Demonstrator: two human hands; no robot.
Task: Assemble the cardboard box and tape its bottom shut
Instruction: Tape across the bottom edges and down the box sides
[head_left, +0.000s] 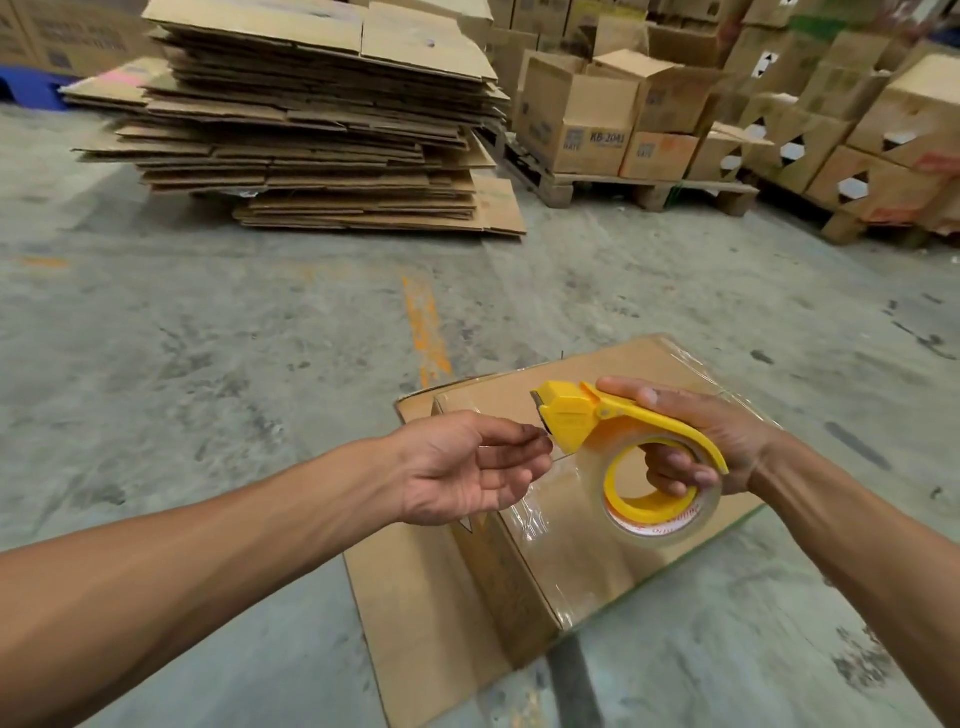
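On a warehouse floor, a person readies tape over a cardboard box that sits bottom-up at 6 o'clock, resting on a flat cardboard sheet. The right hand is closed around the yellow tape dispenser, fingers hooked through the core of the single clear tape roll, thumb along the handle, apparently so the cutter end points toward the other hand. The left hand, loosely curled with palm up, pinches at the loose end of the tape just below the cutter, probably to draw out a fresh length. Glossy strips already cross the box's top face and run down its near side, so the seam looks largely sealed; another strip may be meant to reinforce it. Counted: one box in work, one dispenser, one roll, two hands. At 11 o'clock stands one tall stack of flattened boxes; at 2 o'clock, many made-up boxes sit on wooden pallets, too many to count surely.
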